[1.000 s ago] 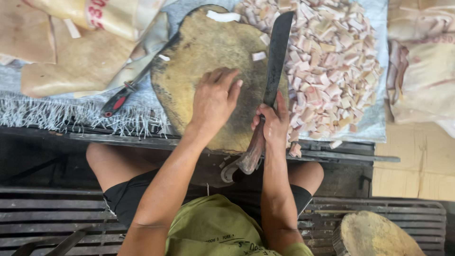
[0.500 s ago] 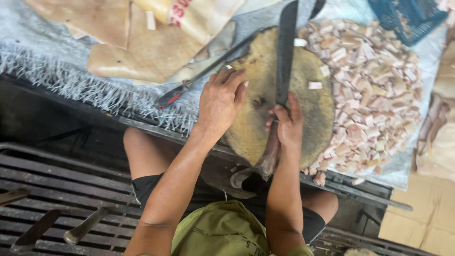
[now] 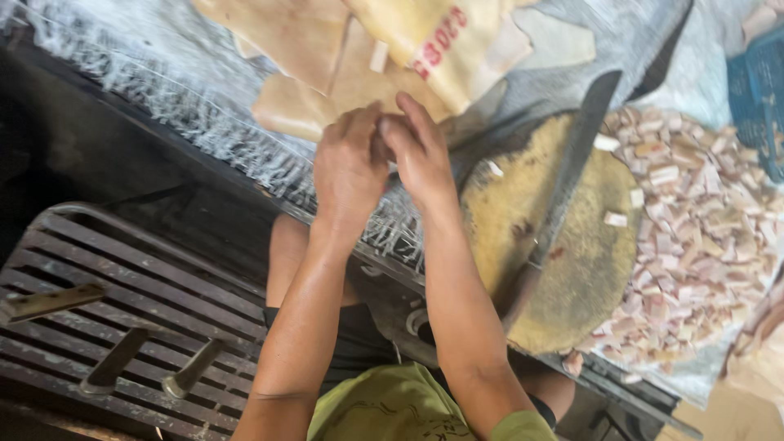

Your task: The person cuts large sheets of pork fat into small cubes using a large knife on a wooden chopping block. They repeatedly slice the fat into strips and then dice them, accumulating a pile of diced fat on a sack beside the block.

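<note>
Hide sheets (image 3: 327,90) lie under your left hand (image 3: 349,163) and right hand (image 3: 416,151), fingers pinched together on the edge beside the chopping block (image 3: 572,269).

Blue crate (image 3: 758,90) — slatted bench (image 3: 122,302) — chopped pieces (image 3: 702,237).

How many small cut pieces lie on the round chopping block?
4: one near its left edge, one at the top by the knife, two at right. The knife may hide more.
</note>
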